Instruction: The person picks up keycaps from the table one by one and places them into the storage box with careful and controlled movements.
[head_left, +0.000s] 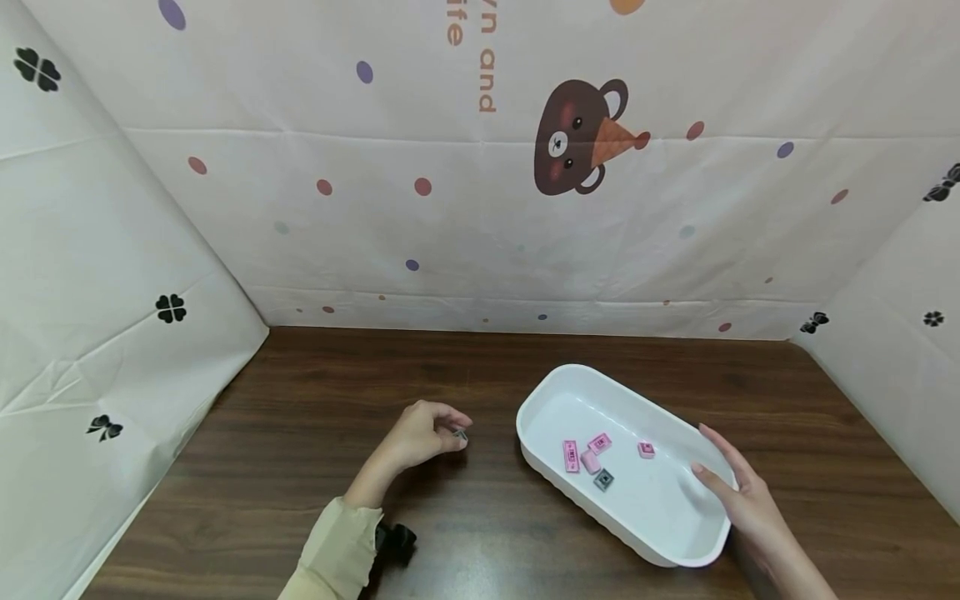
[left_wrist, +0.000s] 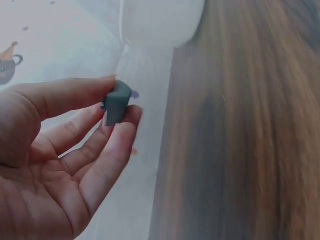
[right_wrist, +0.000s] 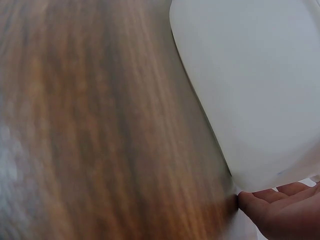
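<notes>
My left hand (head_left: 423, 433) is above the table, left of a white tray (head_left: 667, 508). Between thumb and fingertips it pinches a small grey-green keycap (left_wrist: 118, 102), seen side-on in the left wrist view. My right hand (head_left: 753, 504) grips the tray's right end, with the thumb over the rim and the fingers along the outside. Inside the tray lie a long pink keycap (head_left: 572, 457), several smaller pink ones, and a dark grey keycap (head_left: 603, 479). One pink keycap (head_left: 646, 450) sits apart from the others.
A dark wooden table (head_left: 300, 492) carries the tray. White printed sheeting (head_left: 480, 242) stands up behind it and at both sides. A black device (head_left: 395, 542) is strapped at the left wrist, under a pale sleeve (head_left: 337, 542).
</notes>
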